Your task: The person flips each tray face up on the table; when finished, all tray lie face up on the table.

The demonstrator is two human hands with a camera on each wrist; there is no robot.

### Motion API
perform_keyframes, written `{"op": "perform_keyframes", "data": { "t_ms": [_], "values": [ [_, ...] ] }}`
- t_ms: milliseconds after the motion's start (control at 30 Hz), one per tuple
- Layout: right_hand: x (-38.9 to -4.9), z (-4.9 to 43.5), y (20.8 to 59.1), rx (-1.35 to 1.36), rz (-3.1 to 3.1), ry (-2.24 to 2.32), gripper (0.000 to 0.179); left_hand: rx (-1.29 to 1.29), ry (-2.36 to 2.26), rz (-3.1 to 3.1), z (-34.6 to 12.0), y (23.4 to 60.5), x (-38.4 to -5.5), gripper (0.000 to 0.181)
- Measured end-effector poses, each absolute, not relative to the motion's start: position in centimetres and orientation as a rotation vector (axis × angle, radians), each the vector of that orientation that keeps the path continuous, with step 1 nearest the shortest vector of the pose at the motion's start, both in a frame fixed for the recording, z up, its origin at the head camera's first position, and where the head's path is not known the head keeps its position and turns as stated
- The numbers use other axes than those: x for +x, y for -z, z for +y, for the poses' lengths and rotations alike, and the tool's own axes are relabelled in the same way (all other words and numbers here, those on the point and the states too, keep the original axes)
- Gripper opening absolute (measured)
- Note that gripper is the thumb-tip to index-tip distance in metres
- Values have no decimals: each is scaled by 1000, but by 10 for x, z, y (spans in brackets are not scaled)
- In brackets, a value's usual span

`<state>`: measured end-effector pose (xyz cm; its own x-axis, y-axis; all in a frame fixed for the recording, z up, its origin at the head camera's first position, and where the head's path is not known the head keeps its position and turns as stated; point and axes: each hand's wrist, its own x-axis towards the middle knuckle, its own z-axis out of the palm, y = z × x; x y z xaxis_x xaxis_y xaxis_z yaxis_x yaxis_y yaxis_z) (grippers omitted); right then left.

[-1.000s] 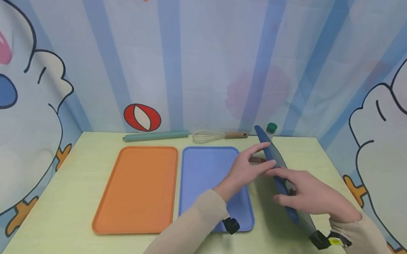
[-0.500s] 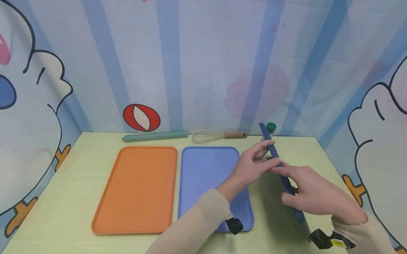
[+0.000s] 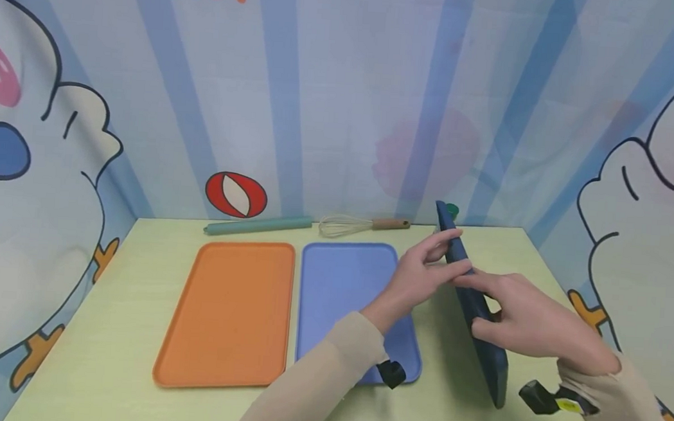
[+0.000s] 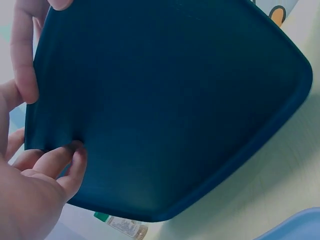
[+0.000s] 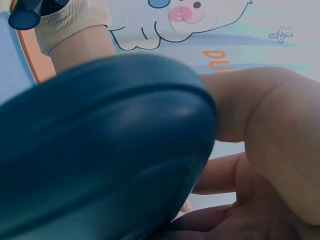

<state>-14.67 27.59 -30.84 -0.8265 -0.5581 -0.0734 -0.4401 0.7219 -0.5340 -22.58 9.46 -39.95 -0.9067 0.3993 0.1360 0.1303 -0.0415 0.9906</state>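
A dark blue tray [image 3: 491,361] stands steeply tilted on the right side of the table, its edge toward the head camera. My left hand [image 3: 416,280] pinches its upper edge, index finger and thumb spread along it. Just nearer, my right hand [image 3: 518,315] grips the same edge, its index finger close to the left thumb. In the left wrist view, the tray's broad dark face [image 4: 165,110] fills the picture and fingers of the left hand [image 4: 30,195] press on it. The tray's rounded corner [image 5: 130,125] hides part of the right hand [image 5: 275,115] in the right wrist view.
An orange tray [image 3: 232,313] and a light blue tray [image 3: 340,294] lie side by side. Behind them are a green rolling-pin-like rod [image 3: 257,225] and a whisk [image 3: 365,225]. A green-capped bottle [image 4: 122,225] stands behind the dark tray. A printed curtain closes the back.
The dark blue tray has turned so its left face shows, and its top has shifted slightly right. Both hands moved right with it. A brown piece seen behind it earlier is now hidden.
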Motion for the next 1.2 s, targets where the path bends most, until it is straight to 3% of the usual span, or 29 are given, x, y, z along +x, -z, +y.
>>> {"op": "perform_keyframes", "data": {
  "t_ms": [400,867,1200],
  "values": [
    [-141,279,307,-833,2736,794,63,647,-1993,2057,94,390,-224,51],
    [-136,291,297,-674,2774,761,69,806,-1976,1983,98,387,-222,54],
    [-138,294,303,-631,2917,738,58,836,-1966,1927,102,387,-221,52]
  ]
}}
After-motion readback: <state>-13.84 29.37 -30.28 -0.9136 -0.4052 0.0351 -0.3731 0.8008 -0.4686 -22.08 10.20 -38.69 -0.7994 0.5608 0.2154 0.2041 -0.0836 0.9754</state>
